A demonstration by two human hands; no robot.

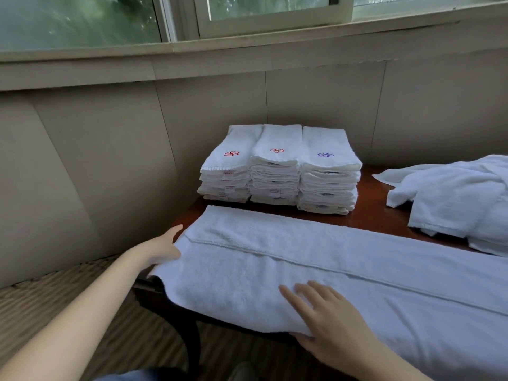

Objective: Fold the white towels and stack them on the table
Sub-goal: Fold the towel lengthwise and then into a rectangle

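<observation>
Nearest the camera, the person's right hand [330,320] lies flat on the long towel [302,257], fingers straight and spread on top, with the thumb at the near edge. The hand presses rather than grasps. The towel is already folded lengthwise into a long band across the front of the table [371,210], and its left end hangs a little over the table's edge. At that end is the left hand [162,248], thumb raised. Its fingers are hidden behind the cloth, so it cannot be told whether they hold the end or only touch it. The step in hand looks like the crosswise fold. To do it well, the right hand should probably pin the band where the crease is wanted. The left should then carry the end over with corners and hems matched, and the layers should be smoothed flat before the next fold. Farther back stand three stacks of folded towels [277,166], side by side and touching. The top towels carry an embroidered emblem, red on the left [231,154] and middle ones and blue on the right [325,154]. Small tags [228,173] stick out of the left stack, their print too small to read. At the right lies a loose pile of unfolded towels [453,199].
</observation>
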